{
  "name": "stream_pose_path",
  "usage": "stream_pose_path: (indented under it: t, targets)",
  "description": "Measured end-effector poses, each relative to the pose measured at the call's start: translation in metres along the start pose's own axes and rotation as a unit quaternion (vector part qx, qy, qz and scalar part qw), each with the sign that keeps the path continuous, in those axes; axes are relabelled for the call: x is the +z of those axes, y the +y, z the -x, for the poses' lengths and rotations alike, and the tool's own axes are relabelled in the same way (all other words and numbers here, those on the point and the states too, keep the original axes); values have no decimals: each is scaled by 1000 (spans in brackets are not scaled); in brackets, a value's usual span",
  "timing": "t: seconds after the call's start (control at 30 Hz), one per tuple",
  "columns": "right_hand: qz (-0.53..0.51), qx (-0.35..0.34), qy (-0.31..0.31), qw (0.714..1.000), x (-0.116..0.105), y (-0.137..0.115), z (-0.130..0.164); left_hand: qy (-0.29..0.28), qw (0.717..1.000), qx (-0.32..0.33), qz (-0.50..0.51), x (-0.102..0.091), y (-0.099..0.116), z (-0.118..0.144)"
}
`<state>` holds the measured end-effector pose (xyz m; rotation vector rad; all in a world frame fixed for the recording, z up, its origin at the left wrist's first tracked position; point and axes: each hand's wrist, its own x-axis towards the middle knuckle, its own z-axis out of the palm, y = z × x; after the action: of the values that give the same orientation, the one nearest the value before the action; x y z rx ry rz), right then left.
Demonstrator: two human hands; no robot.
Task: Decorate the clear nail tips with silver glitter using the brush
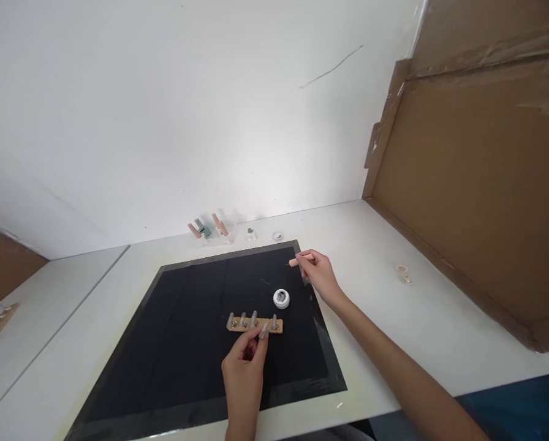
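Observation:
My left hand pinches a false nail between thumb and forefinger, at the front edge of a wooden strip. Whether that nail still touches the strip, I cannot tell. Several other greyish false nails stand upright along the strip on small round mounts. In my right hand is a nail polish brush with a pink handle, its dark tip pointing left above the black mat. Between the hands sits a small white round jar with silvery glitter inside.
A black mat lies taped on the white table. Along the wall stand pink-capped polish bottles, a grey-green bottle, a small open bottle and a white lid. Two small rings lie right, near a cardboard panel.

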<state>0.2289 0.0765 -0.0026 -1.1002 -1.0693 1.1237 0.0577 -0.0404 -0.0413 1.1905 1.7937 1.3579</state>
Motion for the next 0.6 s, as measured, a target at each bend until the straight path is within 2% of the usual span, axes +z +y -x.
stream_pose_path:
  t: [0.4,0.6]
  targets:
    - [-4,38,-7,999,3,6,-3,-1,998,-56,-33,3,1,-5]
    - [1,48,-7,999,3,8,-4,2,997,-52,-63,4,-3,-7]
